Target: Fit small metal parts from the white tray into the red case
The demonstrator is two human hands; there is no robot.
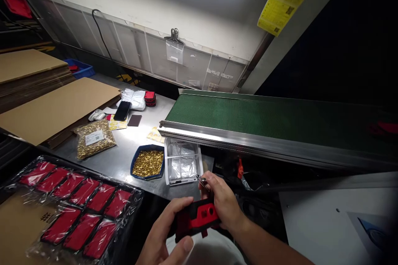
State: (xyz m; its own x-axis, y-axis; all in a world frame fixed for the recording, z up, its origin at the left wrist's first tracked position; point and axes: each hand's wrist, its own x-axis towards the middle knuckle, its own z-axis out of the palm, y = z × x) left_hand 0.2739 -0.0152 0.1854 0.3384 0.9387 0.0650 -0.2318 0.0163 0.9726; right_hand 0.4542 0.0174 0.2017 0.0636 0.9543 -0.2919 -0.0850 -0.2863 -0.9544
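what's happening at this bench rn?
A person holds a red and black part in both hands: the left hand grips its near end, and the right hand steadies the far end while pinching a small metal piece. Beside them sit a blue tray of brass bits and a clear plastic tray.

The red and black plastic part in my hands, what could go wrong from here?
The red and black plastic part is held over the gap past the metal table's edge, so anything dropped may fall to the floor. The right hand also pinches a small metal piece at its fingertips, which could slip. The blue tray of small brass pieces sits close by and might be knocked.
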